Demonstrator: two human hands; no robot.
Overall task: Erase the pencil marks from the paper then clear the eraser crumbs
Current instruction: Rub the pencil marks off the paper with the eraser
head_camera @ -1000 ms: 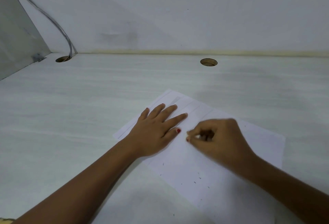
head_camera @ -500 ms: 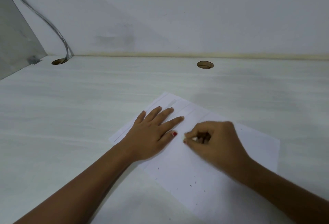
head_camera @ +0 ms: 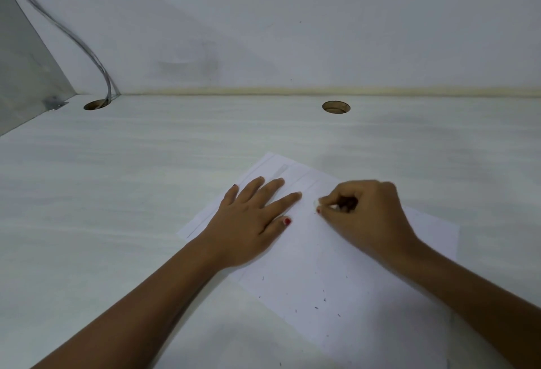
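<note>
The right hand [head_camera: 363,216] is curled tight, thumb and forefinger pinching a small white eraser [head_camera: 316,202] down against the paper [head_camera: 366,295]. Only a nub of the eraser shows past the fingertips, poking left. The rest is buried in the grip, so its long axis cannot be made out. Just beside that nub lies the forefinger of the left hand [head_camera: 251,222], which rests flat on the sheet with its fingers straight and spread, aimed at the desk's back edge.

The sheet sits askew on the desk [head_camera: 117,193], one corner pointing toward the back edge and its near end running out of view. Faint pencil lines [head_camera: 303,179] slant across the far part of the sheet, parallel to its far left edge. Dark crumbs [head_camera: 323,295] are sprinkled over the nearer part, between the forearms.

Along the desk's back edge are two round holes, one [head_camera: 336,106] about mid-way and one [head_camera: 95,104] in the back left corner. A grey cable [head_camera: 87,52] drops into the corner hole beside a side panel [head_camera: 23,70].
</note>
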